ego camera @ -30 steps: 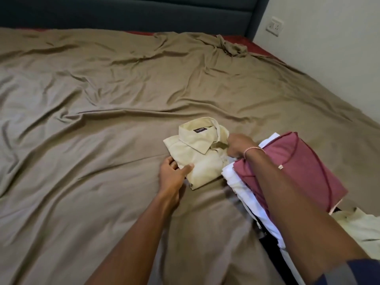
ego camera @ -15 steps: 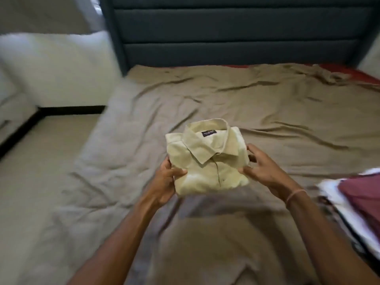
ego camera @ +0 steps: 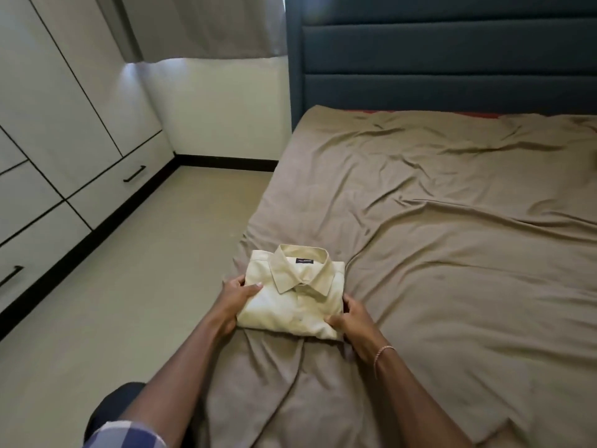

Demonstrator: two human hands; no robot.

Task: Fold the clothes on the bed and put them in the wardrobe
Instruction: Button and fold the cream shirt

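A folded cream collared shirt is held over the left edge of the bed, which is covered by a wrinkled brown sheet. My left hand grips the shirt's left side with the thumb on top. My right hand grips its lower right corner, thumb on top and fingers underneath. The white wardrobe with black handles stands along the left wall, its doors and drawers closed.
A strip of beige floor runs between the bed and the wardrobe. A dark blue padded headboard stands at the back. A grey curtain hangs over the far wall. My knee shows at the bottom left.
I lifted the cream shirt from beside the pile of folded clothes and carried it left to the bed's left edge. The view swung left; the pile is out of sight and the wardrobe appeared.
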